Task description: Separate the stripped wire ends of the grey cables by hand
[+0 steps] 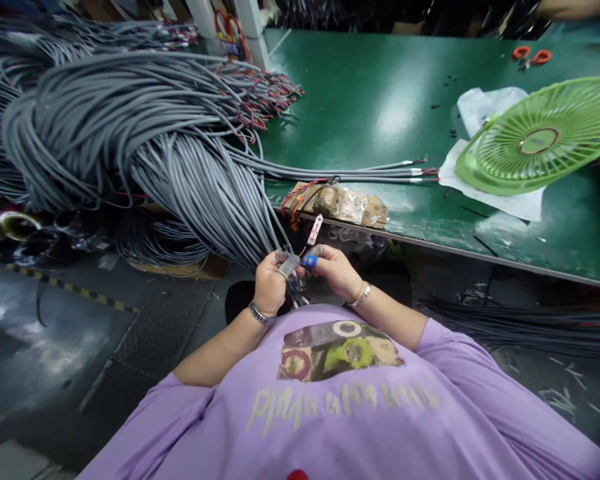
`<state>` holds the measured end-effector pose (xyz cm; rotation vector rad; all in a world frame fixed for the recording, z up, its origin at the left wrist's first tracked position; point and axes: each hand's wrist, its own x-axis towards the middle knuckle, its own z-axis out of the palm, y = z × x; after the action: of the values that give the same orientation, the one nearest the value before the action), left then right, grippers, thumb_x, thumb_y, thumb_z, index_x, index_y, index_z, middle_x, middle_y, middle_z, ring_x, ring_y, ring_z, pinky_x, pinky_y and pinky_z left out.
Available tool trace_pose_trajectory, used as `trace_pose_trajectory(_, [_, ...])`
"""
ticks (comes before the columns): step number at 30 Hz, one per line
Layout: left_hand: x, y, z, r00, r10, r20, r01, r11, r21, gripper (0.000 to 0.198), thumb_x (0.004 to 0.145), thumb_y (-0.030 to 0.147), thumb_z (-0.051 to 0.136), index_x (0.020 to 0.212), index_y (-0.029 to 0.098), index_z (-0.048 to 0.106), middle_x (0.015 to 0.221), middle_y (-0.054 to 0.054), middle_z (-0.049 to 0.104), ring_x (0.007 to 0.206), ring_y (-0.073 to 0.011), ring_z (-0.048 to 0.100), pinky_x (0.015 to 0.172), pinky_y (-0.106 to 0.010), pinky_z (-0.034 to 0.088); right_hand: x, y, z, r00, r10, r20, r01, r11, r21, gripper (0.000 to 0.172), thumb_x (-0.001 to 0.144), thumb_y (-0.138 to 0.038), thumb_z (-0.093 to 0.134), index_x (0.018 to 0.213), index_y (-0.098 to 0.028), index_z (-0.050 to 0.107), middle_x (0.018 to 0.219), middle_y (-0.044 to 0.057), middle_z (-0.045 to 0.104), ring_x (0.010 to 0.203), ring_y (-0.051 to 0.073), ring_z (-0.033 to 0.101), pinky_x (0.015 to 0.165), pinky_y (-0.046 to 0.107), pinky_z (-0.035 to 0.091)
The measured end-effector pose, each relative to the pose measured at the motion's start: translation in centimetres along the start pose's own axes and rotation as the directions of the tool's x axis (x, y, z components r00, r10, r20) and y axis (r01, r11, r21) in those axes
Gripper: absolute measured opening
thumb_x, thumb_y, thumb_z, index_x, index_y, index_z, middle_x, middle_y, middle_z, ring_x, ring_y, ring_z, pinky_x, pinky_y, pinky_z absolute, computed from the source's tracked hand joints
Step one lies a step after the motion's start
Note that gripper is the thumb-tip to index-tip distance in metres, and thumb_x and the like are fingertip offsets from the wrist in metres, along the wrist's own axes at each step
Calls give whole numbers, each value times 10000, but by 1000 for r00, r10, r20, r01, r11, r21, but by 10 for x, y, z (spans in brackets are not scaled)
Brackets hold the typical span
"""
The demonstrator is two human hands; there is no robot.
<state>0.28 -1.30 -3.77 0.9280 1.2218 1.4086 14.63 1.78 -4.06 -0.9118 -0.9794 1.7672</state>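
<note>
My left hand [271, 283], its thumb wrapped in grey tape, is closed around the end of a grey cable at the table's front edge. My right hand [337, 270] pinches close beside it, with blue tape on the thumb and a grey wrap on a finger. Thin wires [301, 252] show between the fingertips; their exact hold is partly hidden. Below the hands hang more stripped cable ends [296, 290]. The thick bundle of grey cables [205, 193] runs down from the table to my hands.
Several cables [360, 175] lie along the green table [340, 87]. A taped block [350, 203] with a pink-white tag [315, 229] sits at the edge. A green fan [537, 141] and orange-handled snips [531, 56] are on the right. Another person's arm [575, 8] shows at the top right.
</note>
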Motion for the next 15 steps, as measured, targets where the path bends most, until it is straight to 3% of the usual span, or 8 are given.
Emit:
trace_pose_trajectory(4, [-1, -3, 0, 1000, -1, 14, 1, 1000, -2, 230, 737, 350, 740, 764, 161, 612, 591, 6, 655, 508, -114, 599, 532, -222, 467, 1, 1, -4, 1000, -6, 12, 5, 998, 55, 337, 610, -402, 814, 674, -167, 582, 561, -52, 525, 509, 65, 411, 519, 219, 342])
trace_pose_trajectory(8, [-3, 3, 3, 998, 67, -13, -67, 998, 18, 240, 753, 363, 731, 742, 166, 595, 583, 14, 642, 516, -108, 604, 542, -213, 478, 12, -6, -12, 996, 63, -62, -49, 977, 207, 481, 670, -623, 727, 753, -167, 597, 640, -35, 549, 515, 56, 420, 507, 207, 365])
trace_pose_trajectory(12, [-3, 10, 8, 985, 170, -7, -170, 983, 65, 255, 767, 383, 725, 750, 168, 590, 588, 15, 643, 507, -106, 600, 540, -220, 490, 27, -19, -14, 988, 145, 42, -151, 968, 202, 592, 676, -725, 661, 815, -151, 633, 694, -5, 580, 528, 61, 445, 484, 201, 369])
trace_pose_trajectory(15, [-2, 15, 12, 974, 225, 19, -225, 968, 107, 270, 762, 401, 731, 763, 165, 599, 591, 9, 650, 513, -112, 611, 540, -224, 499, 32, -22, -9, 995, 60, 84, -74, 983, 168, 542, 643, -667, 736, 776, -157, 608, 635, -30, 535, 509, 55, 399, 472, 198, 336])
